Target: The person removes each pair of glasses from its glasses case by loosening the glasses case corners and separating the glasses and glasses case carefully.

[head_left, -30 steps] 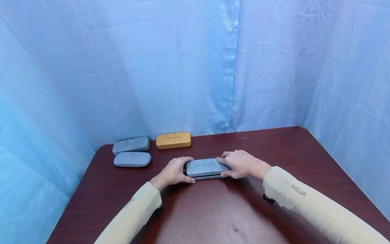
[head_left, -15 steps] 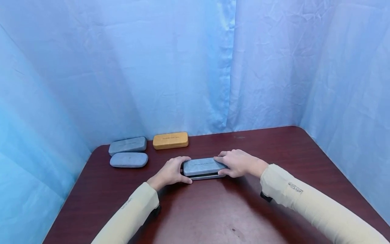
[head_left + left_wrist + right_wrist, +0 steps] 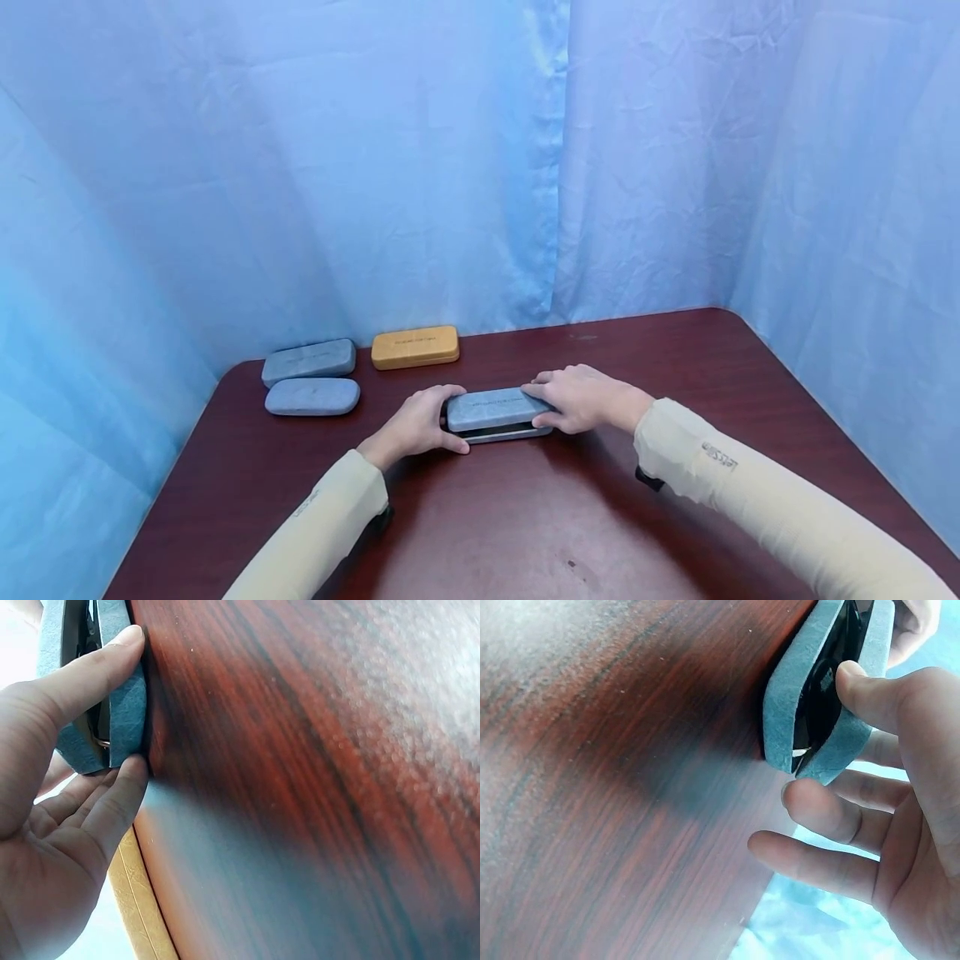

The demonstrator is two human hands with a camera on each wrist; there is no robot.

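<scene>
Case, grey, at table centre, is gripped at both ends by left hand and right hand. Lid is only cracked ajar; three cases lie at ten o'clock.

L hand & R hand curled, gripping, arms fwd

I see a dark red wood-grain table with rounded far corners, enclosed on three sides by wrinkled pale blue curtains hanging in folds. Even, soft light gives the tabletop a dull sheen near me.
</scene>
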